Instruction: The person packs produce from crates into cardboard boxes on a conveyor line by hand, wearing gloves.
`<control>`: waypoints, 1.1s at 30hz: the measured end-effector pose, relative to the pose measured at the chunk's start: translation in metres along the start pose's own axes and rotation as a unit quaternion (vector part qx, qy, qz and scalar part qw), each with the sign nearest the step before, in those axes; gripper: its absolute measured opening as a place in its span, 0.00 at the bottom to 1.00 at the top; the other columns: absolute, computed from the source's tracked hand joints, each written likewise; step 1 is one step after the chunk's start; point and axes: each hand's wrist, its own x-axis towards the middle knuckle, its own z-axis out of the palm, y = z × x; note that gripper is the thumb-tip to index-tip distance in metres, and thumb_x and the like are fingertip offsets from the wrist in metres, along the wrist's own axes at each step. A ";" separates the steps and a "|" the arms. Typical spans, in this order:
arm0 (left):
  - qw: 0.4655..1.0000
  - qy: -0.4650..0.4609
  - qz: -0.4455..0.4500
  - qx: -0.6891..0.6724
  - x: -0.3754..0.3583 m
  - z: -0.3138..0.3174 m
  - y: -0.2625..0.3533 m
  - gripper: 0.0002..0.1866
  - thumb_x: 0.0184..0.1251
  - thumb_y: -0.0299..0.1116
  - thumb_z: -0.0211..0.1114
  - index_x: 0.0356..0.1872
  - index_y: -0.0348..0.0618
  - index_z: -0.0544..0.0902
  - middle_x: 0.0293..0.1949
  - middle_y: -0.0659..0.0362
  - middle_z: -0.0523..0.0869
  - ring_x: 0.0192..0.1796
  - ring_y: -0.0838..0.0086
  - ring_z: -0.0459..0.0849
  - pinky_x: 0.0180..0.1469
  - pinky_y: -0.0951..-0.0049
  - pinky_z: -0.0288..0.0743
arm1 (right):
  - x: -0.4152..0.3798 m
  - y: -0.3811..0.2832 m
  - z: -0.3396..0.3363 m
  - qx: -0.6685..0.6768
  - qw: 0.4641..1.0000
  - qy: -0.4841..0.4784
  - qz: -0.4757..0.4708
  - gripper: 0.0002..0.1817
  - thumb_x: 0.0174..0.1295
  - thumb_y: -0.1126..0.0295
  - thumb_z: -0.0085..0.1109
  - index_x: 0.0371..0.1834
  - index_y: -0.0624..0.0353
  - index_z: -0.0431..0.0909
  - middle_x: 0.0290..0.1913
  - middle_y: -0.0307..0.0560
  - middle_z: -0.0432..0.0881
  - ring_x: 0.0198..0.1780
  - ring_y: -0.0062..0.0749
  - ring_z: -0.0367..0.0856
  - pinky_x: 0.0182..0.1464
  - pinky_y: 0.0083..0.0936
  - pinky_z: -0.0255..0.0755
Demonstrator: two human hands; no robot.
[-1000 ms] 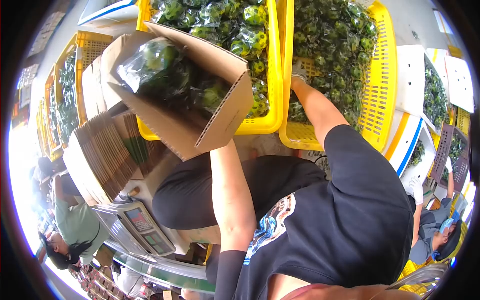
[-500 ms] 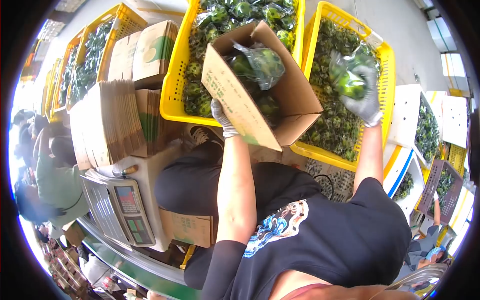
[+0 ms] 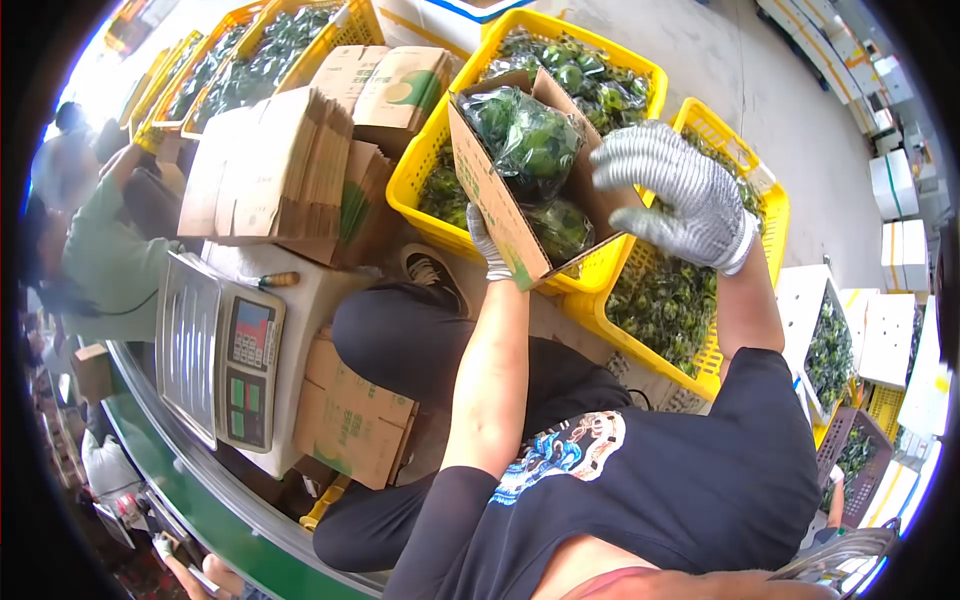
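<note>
My left hand (image 3: 487, 243), in a grey knit glove, grips the near wall of an open cardboard box (image 3: 487, 185). The box is tilted over a yellow crate (image 3: 425, 215). Clear plastic bags of green produce (image 3: 525, 140) lie inside it, one rising near the rim. Just right of the box, my gloved right hand (image 3: 680, 190) has its fingers spread and holds nothing. Below that hand stands a second yellow crate (image 3: 640, 345), filled with more bagged green produce (image 3: 655, 305).
Stacked flattened cartons (image 3: 270, 170) stand at the left, behind a scale (image 3: 220, 350) with a keypad. A knife-like handle (image 3: 278, 280) lies beside the scale. More filled crates (image 3: 345, 25) are at the back left. A co-worker in a green shirt (image 3: 110, 245) is at far left.
My right hand has moved left from the right crate to the box and no longer holds a bag. A bag now sits higher in the box. The view has shifted.
</note>
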 end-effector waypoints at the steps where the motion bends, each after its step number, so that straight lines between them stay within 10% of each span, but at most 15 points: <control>1: 1.000 -0.007 0.009 -0.005 0.000 0.000 0.004 0.35 0.56 0.56 0.62 0.62 0.46 0.72 0.52 0.53 0.81 0.50 0.60 0.82 0.55 0.57 0.78 | 0.011 -0.006 0.000 0.007 0.999 0.035 0.028 0.27 0.51 0.54 0.67 0.55 0.48 0.77 0.60 0.48 0.74 0.57 0.46 0.76 0.60 0.39 0.69; 4: 0.999 -0.050 0.010 -0.019 0.002 -0.005 0.015 0.35 0.56 0.55 0.62 0.61 0.45 0.72 0.52 0.53 0.81 0.50 0.61 0.82 0.54 0.57 0.78 | 0.050 -0.023 0.008 -0.003 0.995 0.084 0.057 0.32 0.50 0.61 0.66 0.61 0.46 0.71 0.59 0.50 0.74 0.56 0.48 0.76 0.57 0.36 0.73; 11: 0.998 -0.061 0.005 0.004 -0.002 -0.015 0.028 0.37 0.56 0.54 0.61 0.63 0.41 0.69 0.53 0.49 0.81 0.49 0.57 0.83 0.53 0.56 0.80 | 0.076 -0.072 0.000 -0.137 0.945 -0.289 0.071 0.21 0.47 0.68 0.64 0.48 0.45 0.75 0.38 0.48 0.77 0.40 0.49 0.81 0.41 0.42 0.76; 17: 0.997 -0.073 0.005 -0.008 -0.015 0.003 0.023 0.41 0.55 0.59 0.59 0.67 0.46 0.65 0.59 0.50 0.75 0.55 0.57 0.80 0.57 0.54 0.77 | 0.081 -0.058 0.032 -0.071 0.989 -0.102 0.077 0.18 0.49 0.63 0.65 0.41 0.55 0.72 0.44 0.50 0.77 0.43 0.51 0.80 0.44 0.42 0.75; 21: 0.996 -0.078 0.011 0.029 -0.011 0.003 0.040 0.44 0.56 0.63 0.59 0.69 0.47 0.63 0.65 0.49 0.69 0.64 0.53 0.70 0.66 0.48 0.65 | 0.099 -0.037 0.024 -0.112 0.988 0.021 0.106 0.32 0.49 0.55 0.65 0.58 0.50 0.70 0.52 0.50 0.78 0.52 0.50 0.78 0.55 0.40 0.72; 23: 0.994 -0.101 0.020 -0.039 -0.006 -0.007 0.041 0.34 0.60 0.51 0.60 0.64 0.43 0.68 0.55 0.49 0.79 0.51 0.56 0.83 0.53 0.52 0.80 | 0.117 -0.043 0.025 -0.154 0.965 -0.108 0.185 0.30 0.51 0.53 0.62 0.58 0.50 0.71 0.49 0.55 0.80 0.51 0.50 0.79 0.55 0.41 0.73; 33: 0.994 -0.110 -0.026 0.002 -0.011 -0.013 0.030 0.32 0.60 0.49 0.62 0.63 0.43 0.70 0.52 0.49 0.82 0.47 0.57 0.85 0.50 0.56 0.82 | 0.091 -0.006 0.018 -0.074 0.966 -0.223 0.106 0.33 0.39 0.66 0.66 0.55 0.57 0.70 0.51 0.55 0.74 0.52 0.53 0.75 0.52 0.40 0.73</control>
